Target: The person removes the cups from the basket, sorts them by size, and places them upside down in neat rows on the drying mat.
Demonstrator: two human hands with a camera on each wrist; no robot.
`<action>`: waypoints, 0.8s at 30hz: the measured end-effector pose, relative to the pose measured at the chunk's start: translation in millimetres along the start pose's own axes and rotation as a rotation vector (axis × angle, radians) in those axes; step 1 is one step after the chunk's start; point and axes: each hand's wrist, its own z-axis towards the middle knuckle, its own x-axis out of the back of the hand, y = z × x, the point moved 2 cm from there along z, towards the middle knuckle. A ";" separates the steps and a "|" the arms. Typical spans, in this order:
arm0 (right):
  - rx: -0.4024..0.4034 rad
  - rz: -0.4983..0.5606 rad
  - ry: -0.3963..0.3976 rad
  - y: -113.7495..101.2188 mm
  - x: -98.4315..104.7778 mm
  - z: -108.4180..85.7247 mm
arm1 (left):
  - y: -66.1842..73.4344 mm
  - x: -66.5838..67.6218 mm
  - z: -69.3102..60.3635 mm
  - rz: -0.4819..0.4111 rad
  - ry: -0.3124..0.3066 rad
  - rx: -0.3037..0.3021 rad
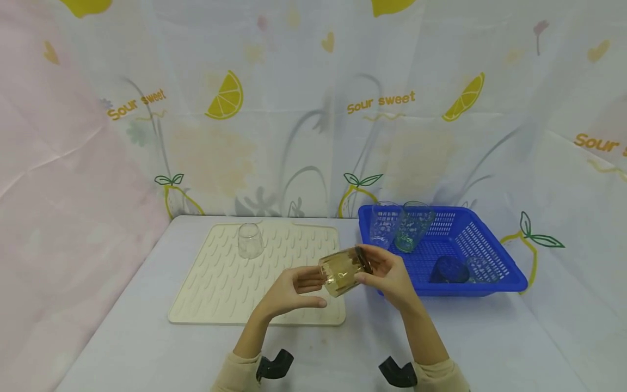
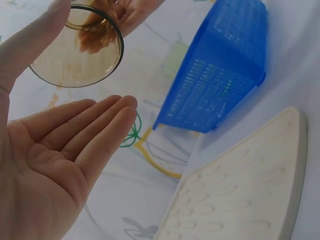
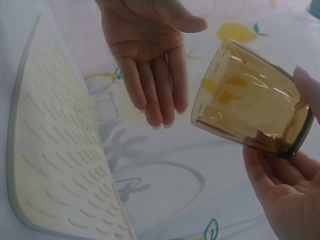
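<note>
An amber glass (image 1: 340,271) is held tilted on its side above the front right of the cream mat (image 1: 196,305). My right hand (image 1: 392,276) grips it by its thick dark end, thumb on one side and fingers on the other. In the right wrist view the glass (image 3: 250,100) has its rim toward my left hand (image 3: 150,55). That left hand (image 1: 293,294) is beside the rim, palm facing it, fingers straight and thumb apart. The left wrist view shows a gap between the left fingers (image 2: 95,130) and the glass (image 2: 85,60).
A clear glass (image 1: 251,242) stands on the mat's back left. The blue basket (image 1: 514,280) at the right holds two tall glasses, one clear (image 1: 383,226) and one greenish (image 1: 412,228), plus a dark blue glass (image 1: 448,270) and a clear one (image 1: 482,269) lower down. Printed cloth hangs behind the table.
</note>
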 end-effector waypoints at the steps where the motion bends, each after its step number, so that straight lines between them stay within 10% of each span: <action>1: -0.008 -0.011 0.007 0.0 0.0 0.9 | -1.0 2.2 -3.1 0.002 0.006 0.000; 12: -0.058 -0.045 0.015 1.4 -1.0 8.9 | -17.3 34.2 -49.4 0.107 0.167 0.018; 24: -0.069 -0.057 0.014 3.2 -1.6 10.4 | -30.2 67.5 -112.9 0.387 0.595 0.084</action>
